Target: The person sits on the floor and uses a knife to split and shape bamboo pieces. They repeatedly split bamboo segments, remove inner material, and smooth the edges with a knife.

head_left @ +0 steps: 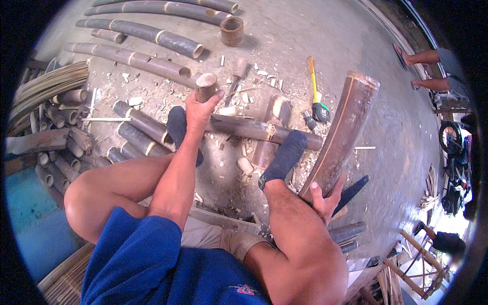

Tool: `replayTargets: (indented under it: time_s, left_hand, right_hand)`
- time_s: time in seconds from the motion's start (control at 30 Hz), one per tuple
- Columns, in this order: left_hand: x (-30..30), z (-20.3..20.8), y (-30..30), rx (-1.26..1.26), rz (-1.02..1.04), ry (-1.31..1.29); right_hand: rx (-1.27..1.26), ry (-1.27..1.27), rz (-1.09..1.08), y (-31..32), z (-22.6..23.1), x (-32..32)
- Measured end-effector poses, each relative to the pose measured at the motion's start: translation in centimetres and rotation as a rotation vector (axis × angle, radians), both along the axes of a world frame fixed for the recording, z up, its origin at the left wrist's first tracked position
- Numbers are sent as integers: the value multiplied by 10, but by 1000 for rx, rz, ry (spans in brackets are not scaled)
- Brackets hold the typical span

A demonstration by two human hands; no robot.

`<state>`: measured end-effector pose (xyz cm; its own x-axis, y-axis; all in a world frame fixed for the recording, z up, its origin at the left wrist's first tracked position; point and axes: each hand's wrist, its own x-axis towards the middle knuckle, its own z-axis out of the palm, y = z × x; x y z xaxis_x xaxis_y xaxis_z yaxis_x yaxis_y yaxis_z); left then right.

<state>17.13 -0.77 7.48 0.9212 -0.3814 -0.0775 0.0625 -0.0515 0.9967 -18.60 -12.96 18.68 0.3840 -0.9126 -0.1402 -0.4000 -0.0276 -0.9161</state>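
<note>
My left hand (197, 114) is wrapped round a short, round wooden handle (205, 90) with a pale flat top; its lower end is hidden. It stands over a dark bamboo pole (239, 127) lying across a thicker brown piece (265, 152) on the floor. My right foot (284, 157), in a dark sock, presses against that pole; my left foot (178, 124) is near its other end. On the right, my right hand (328, 200) grips the lower end of a thick brown bamboo length (345, 122), tilted up and away from me, thumb along its side.
A tape measure (320, 112) with yellow tape drawn out, a wooden-handled tool (237, 75) and a bamboo ring (232, 31) lie ahead among wood chips. Long bamboo poles (147, 35) are at the far left, cut bamboo (61, 168) nearer. Another person's legs (427, 57) show at right.
</note>
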Motion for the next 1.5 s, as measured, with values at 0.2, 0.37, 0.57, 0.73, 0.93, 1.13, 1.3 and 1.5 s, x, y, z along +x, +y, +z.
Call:
replayTargets:
  time_s: [0.2,0.37,0.57,0.73,0.93,1.13,1.3,1.5]
  left_hand:
    - [1,-5,4,0,-29,-30]
    - [-9,-1,-8,39,-172,-124]
    - [-32,13,-20,442,-382,-460]
    - [-35,16,-17,415,-386,-561]
    - [-35,6,-14,380,-396,-668]
    - [-33,1,-13,383,-404,-695]
    - [-32,0,-14,410,-458,-691]
    - [-31,-4,-13,384,-446,-693]
  right_hand:
    - [13,-18,12,-2,5,2]
    - [-65,-76,31,-7,1,9]
    - [-173,236,486,-19,-5,57]
    - [-192,206,400,-36,8,69]
    - [-271,479,668,-30,6,64]
    - [-192,73,250,-28,8,54]
    - [-287,500,651,-22,3,56]
    - [-116,122,421,-28,1,56]
